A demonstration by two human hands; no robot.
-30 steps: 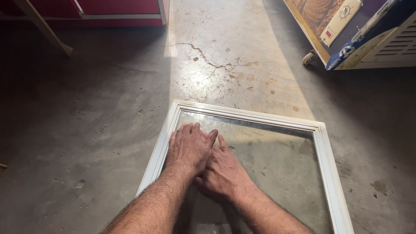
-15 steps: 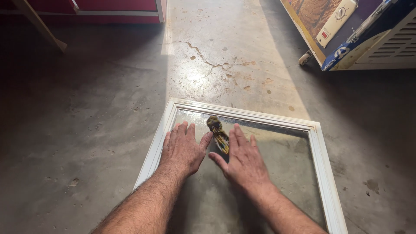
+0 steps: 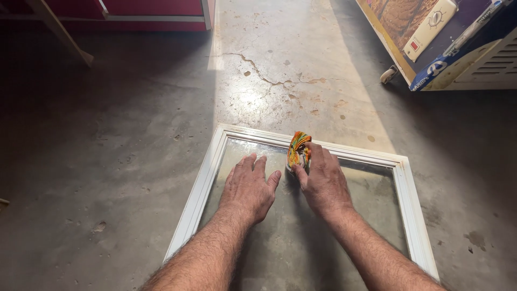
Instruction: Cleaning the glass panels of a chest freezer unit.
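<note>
**Two bare hands on a glass pane, one pressing a bright cloth**

A cracked grey concrete floor [image 3: 124, 161] fills most of the frame, with a bright strip of sunlight running from the top centre down to the middle. A white-framed glass panel [image 3: 200, 191] lies flat on the floor across the lower centre and lower right. In the upper right corner sits a wheeled cabinet [image 3: 463, 48] with blue and white sides. Along the top left runs dark red furniture [image 3: 151, 8] with pale trim.

Both forearms enter from the bottom edge. The left hand [image 3: 247, 188] lies palm down on the glass at centre, fingers stretched out flat and slightly spread, holding nothing. The right hand [image 3: 323, 180] rests just beside it, fingers curled over a small bunched cloth [image 3: 299, 150] in orange, yellow and green, pressing it to the glass near the panel's far edge, just above centre frame.
</note>
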